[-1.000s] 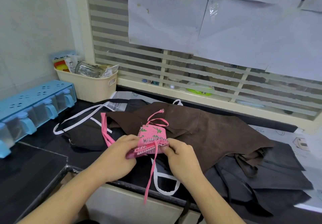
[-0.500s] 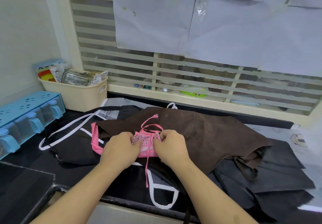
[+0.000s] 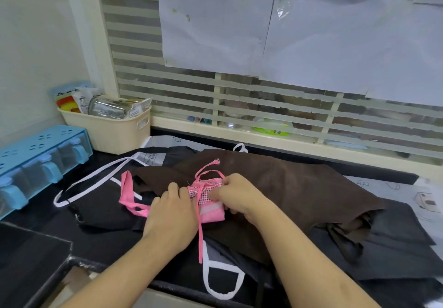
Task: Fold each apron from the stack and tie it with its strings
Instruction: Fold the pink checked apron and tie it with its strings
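Having lowered from its raised position onto the brown apron (image 3: 275,188), now lying flatter and turned so the checked face is showing. Working left to right: trailing out to the left, a loop of pink strap (image 3: 130,196) lying loose on the black apron (image 3: 100,207), not yet gathered in. Pressing down on the left edge of the pink apron bundle (image 3: 208,202) with the left hand (image 3: 171,214), fingers curled against the fabric, though whether pinching it or only pressing, hard to tell. Hanging straight down between the two hands toward the table edge (image 3: 79,263), one pink string (image 3: 200,238). Pinching at the bundle's upper right edge with the right hand (image 3: 236,195), fingers bent in, seemingly holding string or fabric near the knot. Probably tightening the tie; doing it well likely means keeping the left hand firm on the folds so nothing springs open, pulling the string snug without skewing the bundle, and tucking in that stray left loop. Looking small, compact, pink with a checked panel and a paler band along the near edge.
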